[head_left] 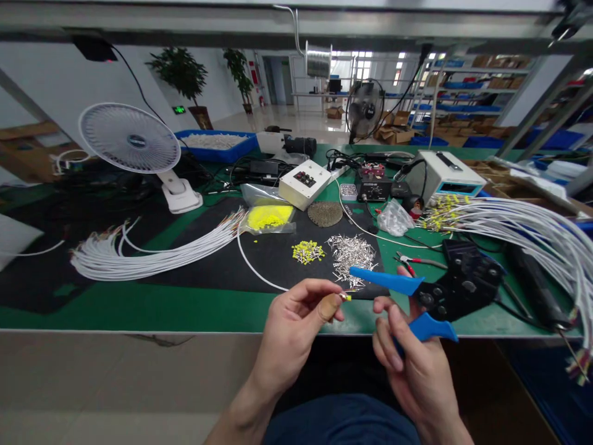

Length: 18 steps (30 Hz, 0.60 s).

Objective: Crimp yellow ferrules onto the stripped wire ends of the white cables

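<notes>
Between the thumb and fingertips of my left hand (296, 324) is the end of a white cable (257, 270), with a small yellow-collared ferrule (348, 298) sticking out at the tip. The thumb wears a tan covering. My right hand (419, 368) has its fingers around the blue handles of a black crimping tool (467, 281); the handles are spread apart and the tool's head points right. Just beyond my hands lie a heap of bare silver pins (353, 256) and a smaller pile of yellow-collared ferrules (308, 252) on the black mat (204, 272).
A bundle of white cables (157, 259) lies left; another with yellow ends (523, 216) lies right. Behind are a bag of yellow pieces (269, 216), a white control box (304, 184), a fan (132, 139) and a blue tray (245, 148). Red-handled cutters (407, 264) lie near the crimping tool.
</notes>
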{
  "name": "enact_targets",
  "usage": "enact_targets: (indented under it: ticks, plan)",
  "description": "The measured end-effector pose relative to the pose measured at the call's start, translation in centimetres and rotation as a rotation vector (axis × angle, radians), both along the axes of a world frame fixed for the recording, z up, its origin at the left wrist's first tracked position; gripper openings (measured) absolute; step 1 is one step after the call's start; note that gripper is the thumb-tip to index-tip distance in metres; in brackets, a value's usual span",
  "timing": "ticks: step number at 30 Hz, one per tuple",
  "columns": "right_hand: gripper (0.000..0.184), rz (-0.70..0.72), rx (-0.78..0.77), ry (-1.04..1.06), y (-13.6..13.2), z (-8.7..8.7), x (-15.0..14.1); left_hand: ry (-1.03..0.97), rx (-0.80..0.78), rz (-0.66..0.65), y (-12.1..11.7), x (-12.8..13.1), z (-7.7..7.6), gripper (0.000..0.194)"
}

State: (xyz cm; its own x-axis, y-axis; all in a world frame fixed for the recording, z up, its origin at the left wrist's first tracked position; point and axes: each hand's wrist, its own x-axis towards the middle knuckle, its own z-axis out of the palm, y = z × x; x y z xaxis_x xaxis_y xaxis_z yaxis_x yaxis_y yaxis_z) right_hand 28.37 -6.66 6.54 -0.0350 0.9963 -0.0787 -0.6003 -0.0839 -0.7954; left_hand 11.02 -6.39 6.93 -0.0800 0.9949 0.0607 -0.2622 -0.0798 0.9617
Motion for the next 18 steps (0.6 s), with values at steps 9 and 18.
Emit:
enact_targets:
  ticks: [9, 18]
  plan:
    - [0.083, 0.040, -0.028, -0.034, -1.2, 1.2, -1.4, 0.159, 0.051, -0.009, -2.2, 2.0, 0.2, 0.006]
    - [0.083, 0.032, -0.030, -0.067, -1.5, 1.1, -1.1, 0.586, 0.421, 0.058, -2.3, 1.3, 0.3, 0.016]
